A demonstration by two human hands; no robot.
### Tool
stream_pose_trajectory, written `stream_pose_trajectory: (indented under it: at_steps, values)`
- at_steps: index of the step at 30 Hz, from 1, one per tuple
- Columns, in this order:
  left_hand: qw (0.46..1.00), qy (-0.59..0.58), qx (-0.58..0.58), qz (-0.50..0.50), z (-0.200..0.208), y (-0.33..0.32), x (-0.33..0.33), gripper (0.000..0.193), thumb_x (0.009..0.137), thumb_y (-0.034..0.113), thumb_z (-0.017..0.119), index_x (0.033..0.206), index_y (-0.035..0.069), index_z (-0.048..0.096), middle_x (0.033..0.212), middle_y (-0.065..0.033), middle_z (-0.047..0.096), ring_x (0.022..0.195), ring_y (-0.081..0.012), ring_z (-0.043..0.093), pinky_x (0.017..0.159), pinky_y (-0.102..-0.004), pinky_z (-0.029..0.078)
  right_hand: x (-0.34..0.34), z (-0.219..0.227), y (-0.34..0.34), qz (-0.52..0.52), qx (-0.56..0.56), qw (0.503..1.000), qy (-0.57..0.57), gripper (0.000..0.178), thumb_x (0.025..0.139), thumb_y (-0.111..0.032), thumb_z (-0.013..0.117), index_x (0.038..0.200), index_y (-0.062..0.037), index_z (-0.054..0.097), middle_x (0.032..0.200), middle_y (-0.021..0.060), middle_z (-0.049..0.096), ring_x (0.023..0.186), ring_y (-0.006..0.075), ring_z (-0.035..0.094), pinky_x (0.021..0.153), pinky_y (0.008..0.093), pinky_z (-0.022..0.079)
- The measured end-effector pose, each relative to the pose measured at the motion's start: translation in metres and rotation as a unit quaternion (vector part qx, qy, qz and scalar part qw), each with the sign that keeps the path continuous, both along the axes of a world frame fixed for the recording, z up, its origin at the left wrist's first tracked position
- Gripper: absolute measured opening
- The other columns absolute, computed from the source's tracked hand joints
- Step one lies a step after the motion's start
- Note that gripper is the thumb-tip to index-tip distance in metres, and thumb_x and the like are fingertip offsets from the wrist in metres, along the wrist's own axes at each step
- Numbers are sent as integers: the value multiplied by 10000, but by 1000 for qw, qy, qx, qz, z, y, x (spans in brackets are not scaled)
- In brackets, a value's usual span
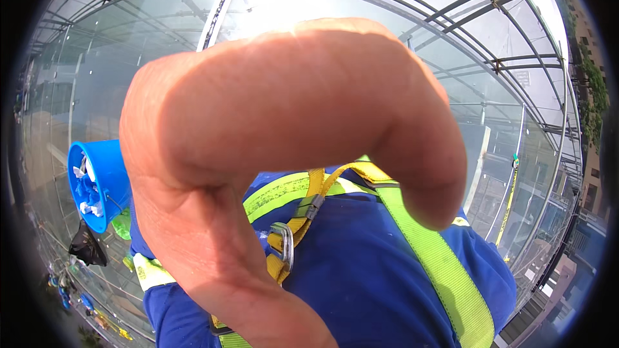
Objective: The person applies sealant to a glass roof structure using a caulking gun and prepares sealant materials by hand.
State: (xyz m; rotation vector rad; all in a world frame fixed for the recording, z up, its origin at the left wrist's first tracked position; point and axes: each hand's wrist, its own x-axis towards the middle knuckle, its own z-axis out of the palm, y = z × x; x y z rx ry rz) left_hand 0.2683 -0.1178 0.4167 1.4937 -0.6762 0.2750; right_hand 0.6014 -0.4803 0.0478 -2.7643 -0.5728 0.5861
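Note:
My left hand [290,100] fills the middle of the head view, very close up. One finger arches over from left to right, and its tip hangs down on the right. The lower part of the hand curves in from the lower edge, so the two form a wide, open C. Nothing shows in the gap. The other fingers are hidden. Behind the hand is blue workwear [367,251] with a lime-green strap [432,251]. A yellow harness strap [316,183] with a metal buckle [285,245] crosses it. My right hand is out of view.
A blue bucket [115,174] holding crumpled white and blue scraps stands at the left. Beside it hangs a black plastic bag [88,246]. Glass panels [97,84] and metal framing [464,13] surround the place. A yellow strap [508,203] hangs at the right.

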Motion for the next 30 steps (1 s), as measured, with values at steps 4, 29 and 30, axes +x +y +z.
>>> stream_pose_trajectory:
  at_steps: [4,29,30]
  values:
    - [914,156,32,373,-45,48,-75,704,671,476,904,1088,-8,610,1122,-142,621,1055,-240,619,949,-378,484,-42,-78,-24,-89,-93,987,95,696,532,-202,882,1170,-59,642,1142,171,699,1089,318,664,948,397,524]
    - [-48,471,147,868,-227,194,-592,291,722,198,798,978,72,743,1003,-140,739,989,-318,696,931,-390,529,-86,-208,167,204,0,979,8,394,765,-271,742,1115,-121,642,1002,164,694,968,416,643,850,480,499]
    - [-46,486,139,861,-233,196,-599,305,725,190,795,1001,72,738,1027,-146,734,1008,-324,691,944,-391,523,-86,-207,166,204,-3,979,10,392,762,-268,743,1110,-117,645,998,164,696,964,413,644,848,478,500]
